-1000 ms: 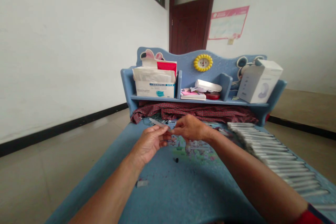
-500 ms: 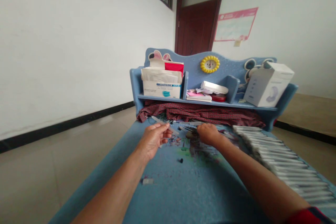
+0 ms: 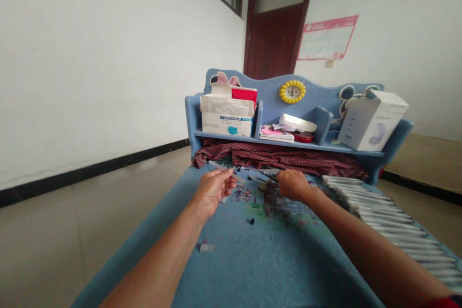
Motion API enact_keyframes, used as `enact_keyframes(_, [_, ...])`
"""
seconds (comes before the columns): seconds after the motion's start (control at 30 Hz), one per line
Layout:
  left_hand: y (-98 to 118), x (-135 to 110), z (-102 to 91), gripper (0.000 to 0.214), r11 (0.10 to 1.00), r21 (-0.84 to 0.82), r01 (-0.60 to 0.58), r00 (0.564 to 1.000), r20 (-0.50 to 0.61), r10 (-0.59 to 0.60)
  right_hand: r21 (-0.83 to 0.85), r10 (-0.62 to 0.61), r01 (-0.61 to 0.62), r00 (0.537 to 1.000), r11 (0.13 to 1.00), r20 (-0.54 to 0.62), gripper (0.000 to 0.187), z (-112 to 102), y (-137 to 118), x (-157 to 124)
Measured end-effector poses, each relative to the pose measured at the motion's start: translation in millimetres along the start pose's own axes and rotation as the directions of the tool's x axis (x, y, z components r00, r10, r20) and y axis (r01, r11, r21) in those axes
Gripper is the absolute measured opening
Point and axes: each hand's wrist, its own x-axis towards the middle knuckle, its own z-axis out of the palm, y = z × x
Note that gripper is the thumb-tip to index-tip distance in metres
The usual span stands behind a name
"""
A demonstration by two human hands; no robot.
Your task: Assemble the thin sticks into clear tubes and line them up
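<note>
Slim tubes (image 3: 386,214) lay rowed, seemingly done, while the left hand (image 3: 212,193) pinched a clear tube (image 3: 217,165) and the right hand (image 3: 294,186), grip unclear, touched loose dark sticks (image 3: 269,176).

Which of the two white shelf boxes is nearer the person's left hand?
The mask box, beyond the left hand, with a blue-green mask printed on its front; the other box stands at the right end of the shelf.

Smooth, translucent plastic tube (image 3: 216,165)
</note>
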Motion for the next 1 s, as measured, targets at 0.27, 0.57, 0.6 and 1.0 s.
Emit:
enact_keyframes(0.27, [0.2,-2.2,1.8,0.010,0.996,-0.090,0.014,1.000,-0.003,-0.014,0.058,-0.101,0.107,0.991,0.993,-0.092,0.025,-7.1,6.3,-45.9])
enact_keyframes(0.57, [-3.9,-5.2,5.9,0.013,0.999,-0.010,0.046,0.997,0.063,-0.046,0.070,-0.138,0.144,0.987,0.987,-0.077,0.022,3.0,-5.5,-66.3])
enact_keyframes(0.6, [-4.3,-5.6,6.3,0.013,0.999,-0.003,0.048,0.997,0.066,-0.047,0.074,-0.136,0.142,0.988,0.987,-0.077,0.022,3.3,-5.9,-66.0])
enact_keyframes(1.0, [-7.1,-3.3,6.4,0.013,1.000,-0.008,0.011,1.000,0.002,-0.011,0.084,-0.133,0.138,0.989,0.987,-0.069,0.023,-1.2,-10.0,-68.2])
